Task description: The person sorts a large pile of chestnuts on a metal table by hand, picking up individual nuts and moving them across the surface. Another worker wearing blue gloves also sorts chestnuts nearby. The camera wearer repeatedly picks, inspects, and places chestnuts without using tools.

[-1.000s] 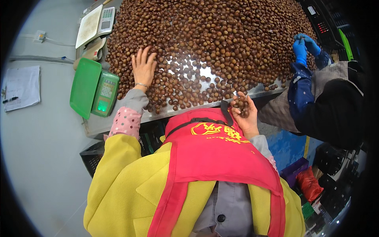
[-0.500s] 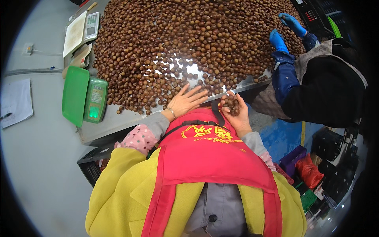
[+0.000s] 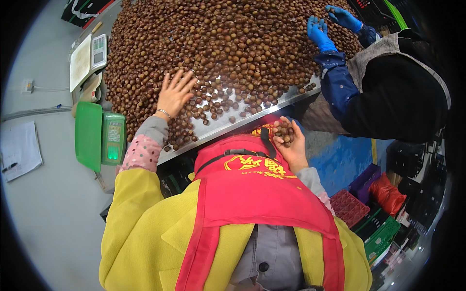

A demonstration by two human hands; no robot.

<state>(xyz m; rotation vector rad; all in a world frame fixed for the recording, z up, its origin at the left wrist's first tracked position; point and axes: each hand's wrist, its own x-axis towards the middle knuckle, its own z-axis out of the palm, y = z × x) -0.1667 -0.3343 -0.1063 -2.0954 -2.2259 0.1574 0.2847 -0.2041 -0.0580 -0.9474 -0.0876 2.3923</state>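
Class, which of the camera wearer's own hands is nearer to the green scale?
Left. The left hand is spread over the round brown nuts, to the right of the green scale; the right hand, holding several nuts, is much farther right.

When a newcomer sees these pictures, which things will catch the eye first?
The eye would probably fall first on the heap of round brown nuts, across the metal table at the top. Below it, a red apron fills the middle; the left hand is spread over the heap, and the right hand holds a handful of nuts. At the upper right, a co-worker's blue gloves stand out.
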